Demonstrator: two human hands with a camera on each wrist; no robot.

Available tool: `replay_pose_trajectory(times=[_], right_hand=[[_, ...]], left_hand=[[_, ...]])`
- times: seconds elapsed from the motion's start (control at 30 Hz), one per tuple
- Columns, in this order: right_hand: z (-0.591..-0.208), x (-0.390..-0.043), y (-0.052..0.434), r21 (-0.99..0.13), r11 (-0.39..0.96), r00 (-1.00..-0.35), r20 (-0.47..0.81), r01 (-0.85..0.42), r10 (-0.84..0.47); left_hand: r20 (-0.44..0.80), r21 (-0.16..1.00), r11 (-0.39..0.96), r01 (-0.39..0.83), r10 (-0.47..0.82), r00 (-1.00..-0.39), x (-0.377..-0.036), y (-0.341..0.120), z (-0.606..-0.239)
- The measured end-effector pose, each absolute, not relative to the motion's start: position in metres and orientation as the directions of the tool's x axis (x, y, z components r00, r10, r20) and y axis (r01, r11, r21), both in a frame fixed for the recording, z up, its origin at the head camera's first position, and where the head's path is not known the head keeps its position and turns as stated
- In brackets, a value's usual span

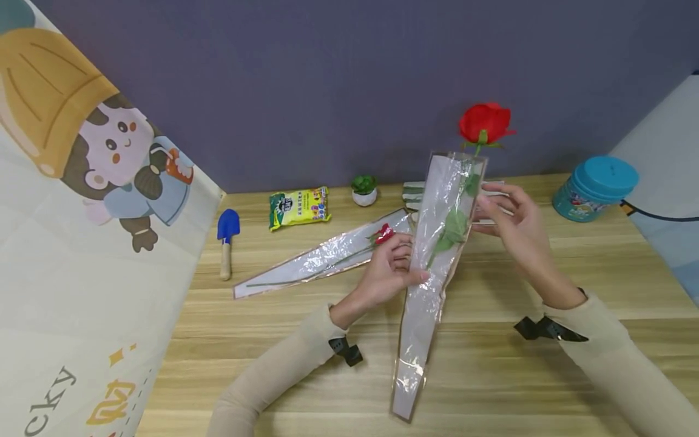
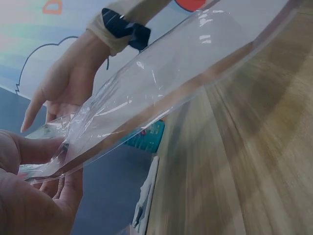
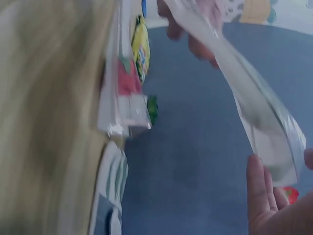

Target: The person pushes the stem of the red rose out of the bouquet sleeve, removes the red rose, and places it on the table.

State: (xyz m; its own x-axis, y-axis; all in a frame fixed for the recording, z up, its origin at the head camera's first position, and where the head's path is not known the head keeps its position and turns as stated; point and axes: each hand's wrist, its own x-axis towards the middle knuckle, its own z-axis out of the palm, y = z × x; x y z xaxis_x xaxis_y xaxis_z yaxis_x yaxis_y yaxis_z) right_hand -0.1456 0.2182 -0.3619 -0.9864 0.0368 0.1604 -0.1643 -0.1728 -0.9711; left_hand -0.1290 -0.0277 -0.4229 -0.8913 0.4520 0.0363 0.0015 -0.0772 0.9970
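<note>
My left hand (image 1: 384, 267) pinches the middle of a long, tapering flower sleeve (image 1: 417, 328), clear in front with a white back, thumb on its front. The sleeve is tilted above the table. A red artificial rose (image 1: 485, 123) stands out of its wide top, with the green leaves (image 1: 453, 229) and stem seen inside. Beside the upper right edge is my right hand (image 1: 519, 227), its fingers fairly straight, fingertips right at the sleeve's mouth. A second sleeve (image 1: 311, 261) lies on the table behind my left hand, a smaller red rose (image 1: 383, 233) inside it.
Along the back of the wooden table (image 1: 306, 376) are a yellow-green packet (image 1: 299, 207), a small potted plant (image 1: 364, 190) and a striped white-and-green cloth item (image 1: 413, 193). A blue toy shovel (image 1: 226, 243) lies left; a teal lidded tub (image 1: 595, 188) stands right.
</note>
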Motion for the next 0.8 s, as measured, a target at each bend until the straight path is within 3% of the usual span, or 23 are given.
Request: replay_pose_trajectory(times=[0.2,0.47,0.8], right_hand=[[-0.352,-0.161,0.238,-0.973,-0.181,-0.988,0.130,-0.143,0.080],[-0.350,-0.172,0.246,-0.957,-0.286,-0.996,0.016,-0.039,0.082],[-0.350,-0.175,0.246,-0.972,-0.233,-0.994,0.004,-0.028,0.105]], left_hand=[[0.019,0.997,-0.070,-0.016,0.480,-0.877,-0.125,-0.026,-0.426],[0.012,0.998,-0.054,-0.017,0.497,-0.868,-0.121,-0.024,-0.428],[0.005,1.000,0.016,0.015,0.510,-0.860,-0.120,-0.022,-0.425]])
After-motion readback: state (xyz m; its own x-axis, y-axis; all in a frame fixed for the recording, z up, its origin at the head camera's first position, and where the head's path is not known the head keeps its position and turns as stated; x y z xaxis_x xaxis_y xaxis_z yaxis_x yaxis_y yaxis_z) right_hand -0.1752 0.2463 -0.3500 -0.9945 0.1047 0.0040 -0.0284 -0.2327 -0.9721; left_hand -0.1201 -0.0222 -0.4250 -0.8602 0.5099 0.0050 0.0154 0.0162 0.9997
